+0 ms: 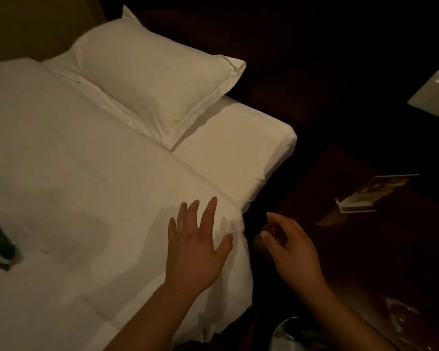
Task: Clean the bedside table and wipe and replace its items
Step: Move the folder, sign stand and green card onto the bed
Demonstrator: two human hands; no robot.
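At the bed's point(238, 148) right edge, the left hand point(195, 252) spreads straight fingers over the white duvet point(86, 173). The right hand point(289, 247) hovers between bed and dark desk point(365, 249), fingers loosely curled, holding nothing. A clear card stand point(373, 193) sits near the desk's far edge.

No text, brand, number or sign can be read anywhere in this dim view. The clear card stand point(373, 192) on the bedside table point(365, 249) holds a printed card, but its print shows only as a blurred picture with no legible letters. The small green-topped object point(1, 247) lying on the white duvet point(86, 173) is likewise too blurred to show any label.
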